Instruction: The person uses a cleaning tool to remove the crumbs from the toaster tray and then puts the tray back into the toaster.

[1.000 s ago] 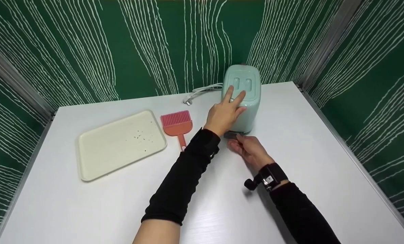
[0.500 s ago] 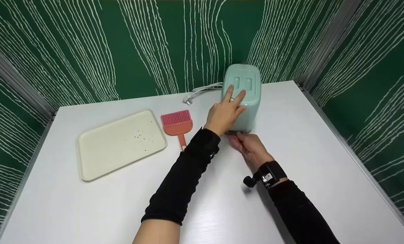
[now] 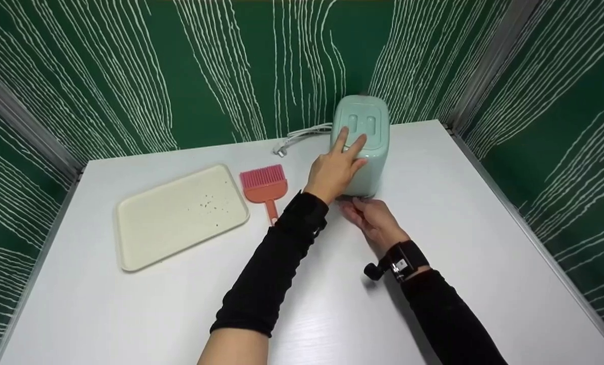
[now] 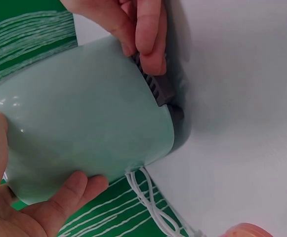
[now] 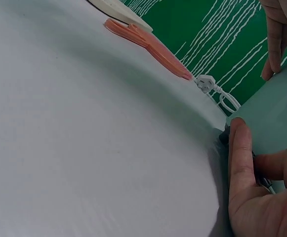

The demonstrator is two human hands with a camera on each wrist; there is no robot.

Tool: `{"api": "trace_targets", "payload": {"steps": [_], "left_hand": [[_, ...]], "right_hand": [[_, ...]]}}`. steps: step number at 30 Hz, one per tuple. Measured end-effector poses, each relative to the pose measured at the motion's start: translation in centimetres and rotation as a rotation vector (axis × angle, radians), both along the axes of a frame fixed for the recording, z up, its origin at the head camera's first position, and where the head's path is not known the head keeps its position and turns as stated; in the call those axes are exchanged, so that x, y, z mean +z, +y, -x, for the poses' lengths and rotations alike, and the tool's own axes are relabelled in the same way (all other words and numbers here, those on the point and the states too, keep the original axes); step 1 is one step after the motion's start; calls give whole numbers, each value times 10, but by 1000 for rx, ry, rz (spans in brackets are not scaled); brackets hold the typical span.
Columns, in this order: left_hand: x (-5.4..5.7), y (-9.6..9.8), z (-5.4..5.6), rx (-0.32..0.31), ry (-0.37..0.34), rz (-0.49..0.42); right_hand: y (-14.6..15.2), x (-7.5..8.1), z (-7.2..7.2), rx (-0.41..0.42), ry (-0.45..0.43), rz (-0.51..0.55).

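A mint-green toaster (image 3: 366, 175) with a lid on top stands at the back right of the table. My left hand (image 3: 330, 173) rests on its top and near end, the fingers straight and spread. Low at the toaster's near end, my right hand (image 3: 375, 221) pinches a dark ribbed crumb tray (image 4: 159, 91) between thumb and fingers. In the left wrist view, the crumb tray sits against the toaster's bottom edge; the fingers hide part of it. In the right wrist view, my right thumb and fingers lie along the same edge.
Left on the white table (image 3: 180, 314) lies a cream tray (image 3: 160, 223) with dark crumbs. A small orange dustpan-shaped brush (image 3: 265, 190) with pink bristles lies beside it. A white cord and plug (image 3: 280, 149) lie behind. Green patterned walls (image 3: 220, 76) enclose the table.
My right hand has moved slightly toward the toaster, and the crumb tray, which stuck out a second ago, is now further in under it. My left hand has stayed put.
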State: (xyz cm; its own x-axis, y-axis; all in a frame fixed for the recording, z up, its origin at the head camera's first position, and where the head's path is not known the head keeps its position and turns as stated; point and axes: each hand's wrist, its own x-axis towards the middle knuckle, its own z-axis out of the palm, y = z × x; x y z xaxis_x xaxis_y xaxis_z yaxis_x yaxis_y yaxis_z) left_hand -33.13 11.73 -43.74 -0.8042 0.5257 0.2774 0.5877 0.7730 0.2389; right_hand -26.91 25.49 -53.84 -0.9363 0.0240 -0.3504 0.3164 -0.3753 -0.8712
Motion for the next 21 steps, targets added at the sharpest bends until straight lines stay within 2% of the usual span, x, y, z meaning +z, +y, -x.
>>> {"api": "trace_targets", "payload": {"steps": [5,10,21], "left_hand": [[0,0,0,-4,6,-1],[1,0,-1,5,21,22],[1,1,-1,5,8,29]], "right_hand": [[4,0,-3,20,-33,-76],[5,-1,-3,20,-80,-99],[2,-1,-3,15,-38,-115]]}}
